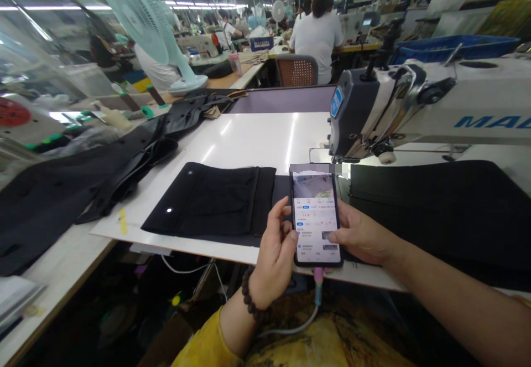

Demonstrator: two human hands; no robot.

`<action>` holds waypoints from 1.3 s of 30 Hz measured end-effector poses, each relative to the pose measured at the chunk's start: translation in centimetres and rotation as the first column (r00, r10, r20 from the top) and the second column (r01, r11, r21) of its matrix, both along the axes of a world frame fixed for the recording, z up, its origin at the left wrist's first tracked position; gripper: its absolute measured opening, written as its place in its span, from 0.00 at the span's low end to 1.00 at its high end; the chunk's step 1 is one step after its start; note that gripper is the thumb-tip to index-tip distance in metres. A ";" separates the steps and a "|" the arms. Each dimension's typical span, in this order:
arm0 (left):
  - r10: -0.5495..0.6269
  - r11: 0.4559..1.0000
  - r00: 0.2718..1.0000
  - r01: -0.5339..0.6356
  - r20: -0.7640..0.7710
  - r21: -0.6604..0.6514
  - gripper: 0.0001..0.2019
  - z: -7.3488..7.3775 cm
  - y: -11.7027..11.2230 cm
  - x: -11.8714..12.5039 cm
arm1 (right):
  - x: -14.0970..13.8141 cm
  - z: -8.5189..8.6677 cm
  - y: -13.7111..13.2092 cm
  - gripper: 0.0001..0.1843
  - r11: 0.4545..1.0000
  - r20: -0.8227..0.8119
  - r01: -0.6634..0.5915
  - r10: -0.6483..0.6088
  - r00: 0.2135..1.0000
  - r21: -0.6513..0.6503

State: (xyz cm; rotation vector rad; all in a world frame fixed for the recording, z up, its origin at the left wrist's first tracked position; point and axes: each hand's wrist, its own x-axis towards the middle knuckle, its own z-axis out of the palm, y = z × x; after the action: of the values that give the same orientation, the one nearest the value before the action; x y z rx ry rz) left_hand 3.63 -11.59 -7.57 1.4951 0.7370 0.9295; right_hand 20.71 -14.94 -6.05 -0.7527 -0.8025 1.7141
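Observation:
Between my two hands is an upright smartphone (316, 217) with a lit screen, and a charging cable (318, 295) is plugged into its lower end. My left hand (277, 251) closes on the phone's left edge, with a beaded bracelet on the wrist. On the other side my right hand (363, 237) grips the phone, its thumb over the lower right of the screen. A black fabric piece (211, 201) with two metal eyelets lies flat left of the phone. More black fabric (440, 212) is spread at the right.
A sewing machine (415, 107) stands at the right of the white table (253, 134). Black cloth (112, 168) is heaped along the left edge. Behind are a light-blue fan (145, 18), a brown chair (296, 71) and a person in white (317, 29).

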 end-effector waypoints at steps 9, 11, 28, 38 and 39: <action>-0.007 1.000 1.000 0.007 -0.010 0.013 0.21 -0.1 0.0 -0.1 | 0.0 -0.1 0.1 0.31 1.000 -0.002 0.003 -0.003 1.000 -0.013; -0.005 1.000 1.000 0.005 -0.014 0.007 0.21 -0.1 0.0 -0.1 | 0.0 -0.2 0.0 0.31 1.000 0.003 0.002 -0.002 1.000 -0.013; -0.001 1.000 1.000 0.001 -0.009 0.027 0.21 -0.3 0.0 -0.1 | 0.0 0.4 0.5 0.20 0.976 -0.103 0.115 -0.136 0.985 -0.188; -0.011 1.000 1.000 0.011 0.020 0.006 0.21 -0.3 0.0 -0.1 | -0.1 0.6 0.5 0.17 0.973 -0.128 0.118 -0.145 0.981 -0.199; -0.011 1.000 1.000 0.011 0.024 0.005 0.21 -0.2 0.0 -0.1 | -0.1 0.6 0.5 0.17 0.974 -0.130 0.115 -0.142 0.981 -0.197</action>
State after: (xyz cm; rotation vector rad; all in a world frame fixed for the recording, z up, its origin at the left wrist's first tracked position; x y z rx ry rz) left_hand 3.52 -11.59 -7.81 1.4884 0.7085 0.9404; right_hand 20.63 -14.46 -5.43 -0.7818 -0.4873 1.7205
